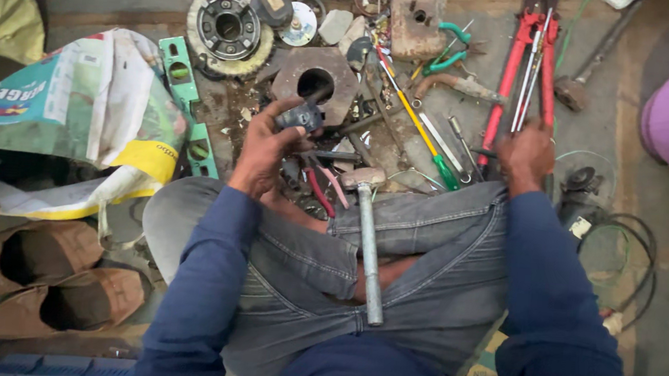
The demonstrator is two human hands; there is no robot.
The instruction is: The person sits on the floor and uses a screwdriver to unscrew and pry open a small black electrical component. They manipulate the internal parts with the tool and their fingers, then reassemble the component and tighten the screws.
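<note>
Gripped a small dark metal part (302, 116) in the closed left hand (267, 152), just above a hammer (367, 230); right hand (525, 157) among red bolt cutters (528, 68), grip unclear

The person wears a dark navy long-sleeved top, its sleeves (208, 281) reaching the wrists, and grey-blue denim jeans (418, 242) with pale stitched seams. Both the left hand (269, 155) and the right hand (526, 155) are bare.
</note>
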